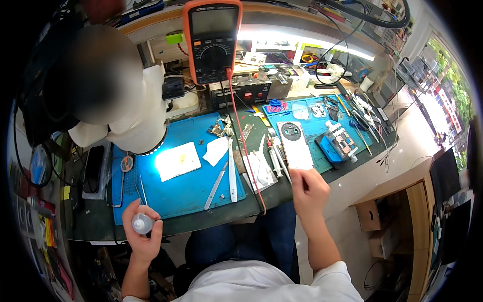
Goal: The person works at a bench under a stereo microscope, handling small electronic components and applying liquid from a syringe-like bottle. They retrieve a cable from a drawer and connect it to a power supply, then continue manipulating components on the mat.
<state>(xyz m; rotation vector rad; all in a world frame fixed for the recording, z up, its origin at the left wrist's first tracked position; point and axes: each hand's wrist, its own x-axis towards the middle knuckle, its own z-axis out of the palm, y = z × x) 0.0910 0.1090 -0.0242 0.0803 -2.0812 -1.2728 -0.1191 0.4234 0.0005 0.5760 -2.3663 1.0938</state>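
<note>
My left hand (pixel 142 236) is wrapped round a small translucent bottle (pixel 142 224) with a pointed nozzle, held at the mat's front left edge. Just beyond it lies a thin metal tool (pixel 143 191). My right hand (pixel 310 191) is closed in a pinch at the near end of a white phone-like panel (pixel 298 151) with a dark camera area; what the fingers hold, if anything, is hidden. Between my hands, a white sheet (pixel 178 161) and a crumpled tissue (pixel 217 150) lie on the blue mat (pixel 186 196), near a scalpel-like tool (pixel 216 189) and a white-handled tool (pixel 232 176).
A microscope (pixel 136 110) stands at the left, its light on the sheet. An orange multimeter (pixel 212 43) hangs ahead, its red lead crossing the bench. Syringes (pixel 274 160), a blue clamp holder (pixel 336 143) and several hand tools lie rightward. A phone (pixel 94 168) lies far left.
</note>
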